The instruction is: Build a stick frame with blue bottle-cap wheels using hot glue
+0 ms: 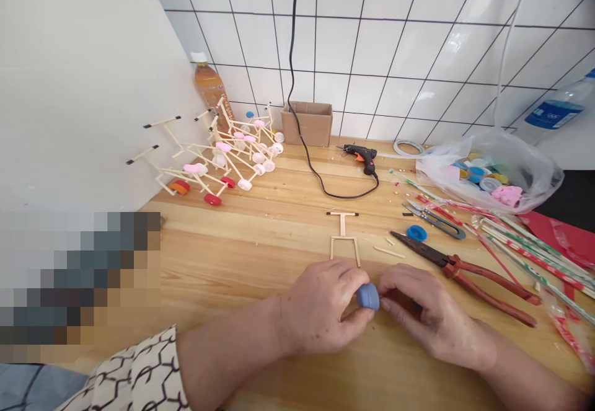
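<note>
Both of my hands meet near the table's front edge around a small blue bottle cap (pixel 368 296). My left hand (pixel 320 305) is curled, pinching the cap between thumb and fingers. Fingertips of my right hand (pixel 425 315) press on the cap's right side. Just beyond my hands lies a small frame of wooden sticks (pixel 344 237) with a T-shaped top, flat on the wooden table (pixel 260 256). A loose short stick (pixel 389 251) lies to its right. Another blue cap (pixel 417 233) rests beside the pliers.
Red-handled pliers (pixel 469 271) and small snips (pixel 437 219) lie right of my hands. A glue gun (pixel 365 157) with its black cord (pixel 307 150) sits further back by a cardboard box (pixel 307 123). Stick-and-cap models (pixel 223 160) stand back left, a bag of caps (pixel 488 172) and wrapped chopsticks (pixel 530 247) right.
</note>
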### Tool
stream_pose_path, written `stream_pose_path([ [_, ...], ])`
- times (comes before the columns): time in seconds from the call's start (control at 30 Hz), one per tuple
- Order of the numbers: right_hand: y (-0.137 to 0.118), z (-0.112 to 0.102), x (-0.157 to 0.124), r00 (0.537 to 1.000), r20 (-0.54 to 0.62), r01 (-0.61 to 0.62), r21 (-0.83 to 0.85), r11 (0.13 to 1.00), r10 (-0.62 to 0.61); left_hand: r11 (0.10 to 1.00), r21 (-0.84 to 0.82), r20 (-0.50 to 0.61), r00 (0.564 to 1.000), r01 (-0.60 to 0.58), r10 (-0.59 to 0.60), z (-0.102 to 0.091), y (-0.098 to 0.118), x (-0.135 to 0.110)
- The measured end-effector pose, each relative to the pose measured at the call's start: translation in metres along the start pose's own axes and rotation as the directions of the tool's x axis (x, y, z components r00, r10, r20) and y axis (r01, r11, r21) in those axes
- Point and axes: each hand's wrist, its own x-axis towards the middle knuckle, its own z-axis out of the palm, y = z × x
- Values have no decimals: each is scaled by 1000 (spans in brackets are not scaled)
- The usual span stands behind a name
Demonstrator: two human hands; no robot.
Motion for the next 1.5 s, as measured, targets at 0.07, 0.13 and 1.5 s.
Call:
stream_pose_path([
  [0.07,0,1,1,1000,-3,8,-5,1000,-8,1000,-8,4,1000,4,-4,0,0,0],
  [0.13,1,1,1,1000,-9,16,-11,1000,-17,1000,-1,14,1000,3,-3,1,0,0],
  [1.5,19,-17,-5,910,-368,-256,-137,957,191,991,-68,-242,962,111,-125,-22,-18,12],
])
